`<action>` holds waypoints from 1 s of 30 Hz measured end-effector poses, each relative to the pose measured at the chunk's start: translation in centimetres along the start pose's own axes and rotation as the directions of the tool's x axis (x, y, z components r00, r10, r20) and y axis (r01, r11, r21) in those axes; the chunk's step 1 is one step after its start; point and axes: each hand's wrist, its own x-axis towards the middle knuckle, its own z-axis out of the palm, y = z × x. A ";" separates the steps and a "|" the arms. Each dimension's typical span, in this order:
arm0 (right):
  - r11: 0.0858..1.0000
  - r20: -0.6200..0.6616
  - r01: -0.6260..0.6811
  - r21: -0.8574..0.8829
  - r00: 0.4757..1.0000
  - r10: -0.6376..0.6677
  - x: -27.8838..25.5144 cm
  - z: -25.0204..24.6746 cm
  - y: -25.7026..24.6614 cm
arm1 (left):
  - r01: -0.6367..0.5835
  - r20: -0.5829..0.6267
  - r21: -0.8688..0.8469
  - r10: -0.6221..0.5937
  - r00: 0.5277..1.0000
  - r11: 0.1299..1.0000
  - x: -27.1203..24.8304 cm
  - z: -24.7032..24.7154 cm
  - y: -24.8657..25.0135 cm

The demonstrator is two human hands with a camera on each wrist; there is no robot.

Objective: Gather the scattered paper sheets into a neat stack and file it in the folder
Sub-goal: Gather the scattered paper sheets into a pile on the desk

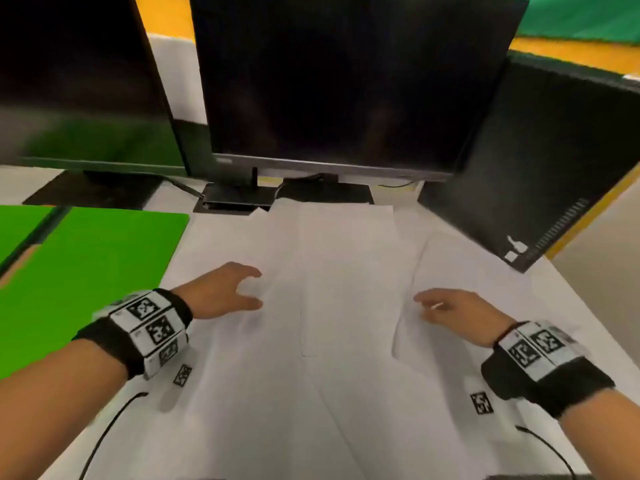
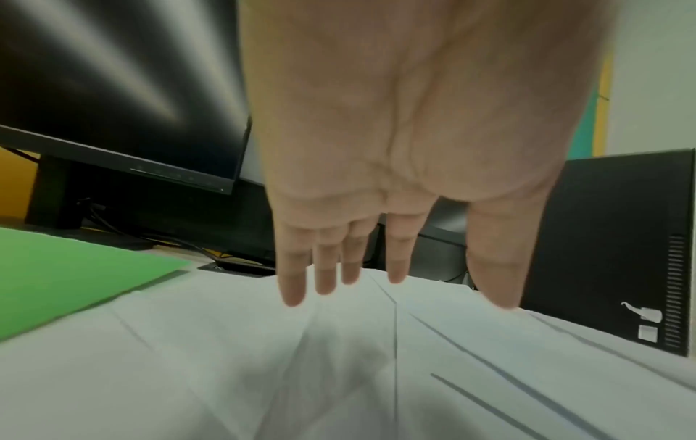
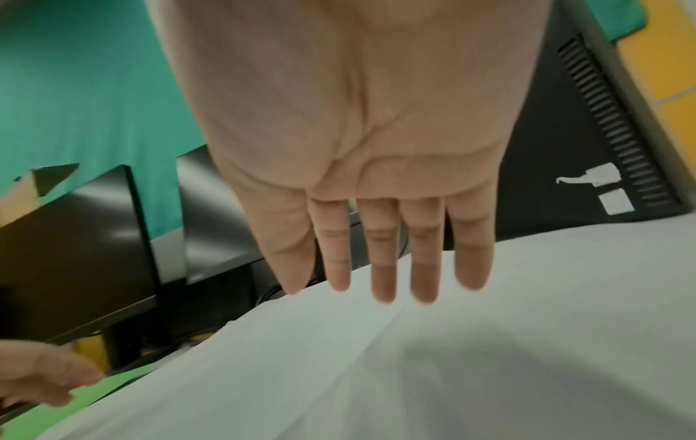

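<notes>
Several white paper sheets (image 1: 339, 278) lie scattered and overlapping on the white desk, from the monitor stand down to the near edge. A green folder (image 1: 90, 271) lies open and flat at the left. My left hand (image 1: 242, 289) hovers palm down over the left side of the sheets, fingers spread and straight, holding nothing. My right hand (image 1: 429, 306) hovers over a sheet on the right whose edge bows up (image 1: 401, 323), fingers extended. In the left wrist view the left hand (image 2: 376, 291) hangs just above the paper (image 2: 339, 372). In the right wrist view the right hand (image 3: 391, 291) is straight-fingered above the paper (image 3: 414, 372).
Two dark monitors (image 1: 332, 84) stand behind the sheets on black bases. A black computer tower (image 1: 540, 168) stands at the right rear. Small marker tags (image 1: 182, 375) sit on the desk near each wrist. Thin black cables (image 1: 104, 438) trail from the wristbands.
</notes>
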 end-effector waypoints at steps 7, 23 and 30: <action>0.904 -0.040 -0.189 -0.385 0.981 0.188 2.7 4.6 2.1 | 0.090 0.119 0.132 -0.106 0.987 0.987 2.0 4.2 2.0; 0.992 -0.252 0.028 0.125 0.968 0.005 2.8 2.4 1.2 | 0.080 -0.195 -0.460 -0.189 0.962 0.884 2.8 3.5 7.1; 0.917 -0.266 -0.359 -0.171 0.913 0.308 1.7 3.3 4.2 | 0.136 0.073 -0.725 -0.121 0.990 0.675 0.1 5.4 6.3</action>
